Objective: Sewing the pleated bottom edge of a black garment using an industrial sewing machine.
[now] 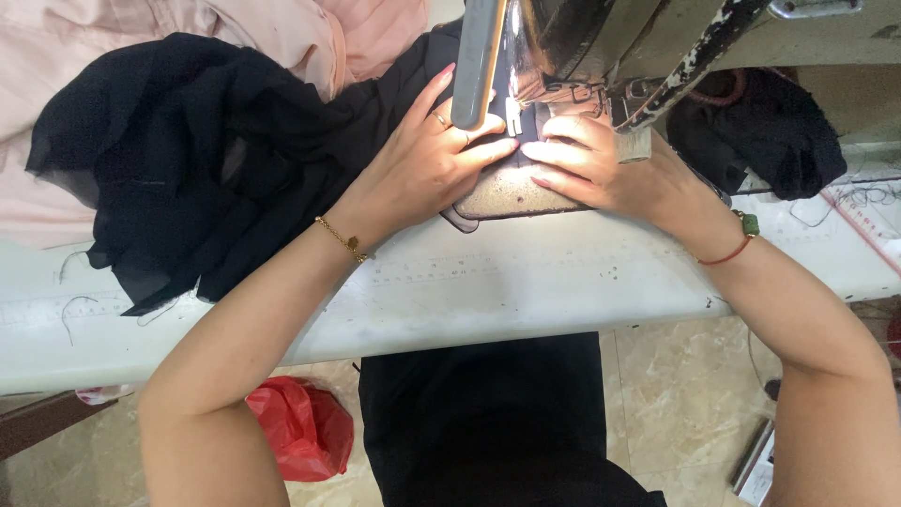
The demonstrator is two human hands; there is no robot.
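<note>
A sewing machine (601, 47) stands at the top middle of a white table (526, 282). My left hand (427, 160) lies flat on black fabric (216, 150) just left of the presser foot (513, 115), fingers spread and pressing the cloth down. It wears a ring and a gold bracelet. My right hand (587, 164) rests on the metal plate (507, 192) just right of the foot, fingertips pinching down on the cloth edge. A red cord bracelet with a green bead sits on that wrist. The needle is hidden by the machine head.
Pale pink fabric (122, 38) is piled at the top left under the black cloth. More black cloth (770, 131) lies at the right behind the machine. A red plastic bag (300, 427) sits on the tiled floor below the table edge.
</note>
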